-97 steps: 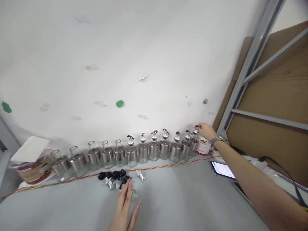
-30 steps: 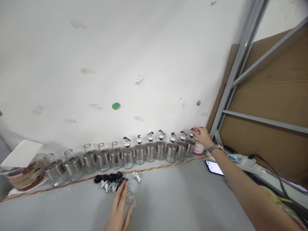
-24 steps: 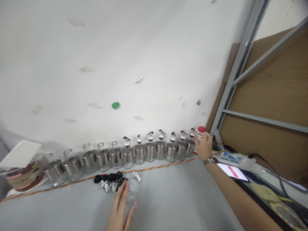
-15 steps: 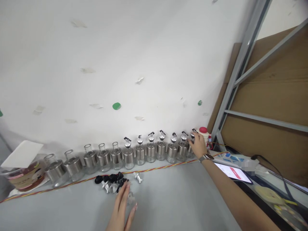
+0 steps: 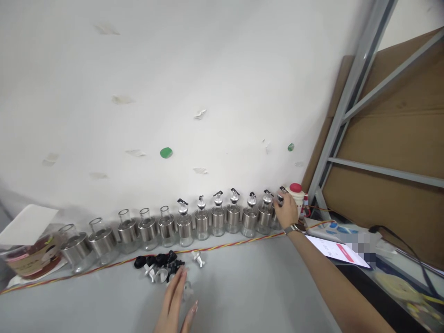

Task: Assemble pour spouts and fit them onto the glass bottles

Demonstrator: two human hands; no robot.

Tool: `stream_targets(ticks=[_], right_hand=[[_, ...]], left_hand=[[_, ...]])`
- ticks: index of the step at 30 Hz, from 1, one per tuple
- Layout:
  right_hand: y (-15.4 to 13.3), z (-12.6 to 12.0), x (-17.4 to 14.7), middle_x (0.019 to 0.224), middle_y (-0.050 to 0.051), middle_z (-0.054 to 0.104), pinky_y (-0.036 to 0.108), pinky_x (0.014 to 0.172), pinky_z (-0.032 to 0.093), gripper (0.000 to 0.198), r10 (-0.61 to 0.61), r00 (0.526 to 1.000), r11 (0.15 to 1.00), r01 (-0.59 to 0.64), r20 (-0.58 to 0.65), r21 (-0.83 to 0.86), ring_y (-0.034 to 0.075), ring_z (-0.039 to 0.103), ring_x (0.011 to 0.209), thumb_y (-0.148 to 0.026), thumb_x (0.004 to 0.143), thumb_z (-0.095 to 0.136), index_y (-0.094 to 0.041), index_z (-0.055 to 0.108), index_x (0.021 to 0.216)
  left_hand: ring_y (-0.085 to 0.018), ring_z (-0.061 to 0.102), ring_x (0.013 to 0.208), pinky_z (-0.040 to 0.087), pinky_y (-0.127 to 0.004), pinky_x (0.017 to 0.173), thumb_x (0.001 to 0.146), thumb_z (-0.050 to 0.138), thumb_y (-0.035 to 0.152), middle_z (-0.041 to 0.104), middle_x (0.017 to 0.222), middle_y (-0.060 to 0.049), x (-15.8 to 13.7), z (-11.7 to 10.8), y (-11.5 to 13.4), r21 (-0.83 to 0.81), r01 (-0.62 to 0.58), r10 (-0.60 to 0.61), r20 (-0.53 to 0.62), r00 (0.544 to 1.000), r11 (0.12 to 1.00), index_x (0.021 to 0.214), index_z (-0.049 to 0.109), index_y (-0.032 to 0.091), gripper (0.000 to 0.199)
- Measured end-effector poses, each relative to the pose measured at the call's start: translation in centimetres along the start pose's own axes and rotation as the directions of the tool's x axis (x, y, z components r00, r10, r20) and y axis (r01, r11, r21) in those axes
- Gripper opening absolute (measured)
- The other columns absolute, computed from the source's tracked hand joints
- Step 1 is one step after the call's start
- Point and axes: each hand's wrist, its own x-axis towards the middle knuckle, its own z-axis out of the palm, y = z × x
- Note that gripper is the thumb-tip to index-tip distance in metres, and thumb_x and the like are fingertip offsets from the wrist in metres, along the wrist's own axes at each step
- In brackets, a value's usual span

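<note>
Now our right hand (image 5: 286,211) is curled at the top of the rightmost bottle (image 5: 276,224) — whether it grips, we cannot tell — while our left hand (image 5: 174,299), unclenched, is beside the loose pourer parts (image 5: 161,260) on the tabletop (image 5: 243,282).

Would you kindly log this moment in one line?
left hand: at loose parts | right hand: at pourer on rightmost bottle | five leftmost bottles: open-topped

White wall (image 5: 225,69) with green stickers (image 5: 166,152) and tape scraps (image 5: 200,114); grey metal frame (image 5: 349,92) before brown cardboard (image 5: 398,134), red-topped container (image 5: 296,193), lit screen (image 5: 333,250), twisted red-yellow cord (image 5: 251,240) along the bench (image 5: 243,286), labelled tub (image 5: 33,262)
</note>
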Motion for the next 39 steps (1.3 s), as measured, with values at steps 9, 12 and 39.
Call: stream_targets(ticks=[9,12,39], right_hand=[[0.0,0.0,-0.2,0.098,0.014,0.061,0.043,0.091,0.028,0.023,0.012,0.998,0.999,-0.014,-0.055,-0.048,0.025,0.051,0.097,-0.029,0.080,0.044,-0.015,0.055,0.094],[-0.1,-0.2,-0.3,0.098,0.013,0.062,0.044,0.093,0.025,0.022,-0.001,0.998,0.998,-0.002,-0.056,-0.067,0.024,0.053,0.095,-0.029,0.080,0.044,-0.015,0.056,0.092],[-1.9,-4.6,-1.6,0.118,0.007,0.051,0.044,0.087,0.027,0.032,0.100,0.993,0.993,-0.103,0.070,0.049,0.026,0.048,0.099,-0.034,0.078,0.046,-0.027,0.057,0.108]], left_hand=[[-0.022,0.036,0.122,0.037,-0.043,0.095,0.087,0.033,0.023,0.035,0.135,-0.005,0.0,0.9,0.1,-0.058,0.048,-0.054,-0.102,0.993,0.997,0.132,0.022,0.033,0.048],[-0.023,0.037,0.122,0.035,-0.043,0.096,0.086,0.034,0.024,0.036,0.135,-0.005,0.1,0.7,0.0,-0.063,0.046,-0.053,-0.120,0.991,0.997,0.132,0.023,0.032,0.048],[-0.025,0.030,0.125,0.036,-0.041,0.097,0.086,0.036,0.019,0.024,0.141,-0.009,0.1,-0.9,0.9,0.006,-0.028,0.028,-0.005,1.000,1.000,0.135,0.011,0.030,0.056]])
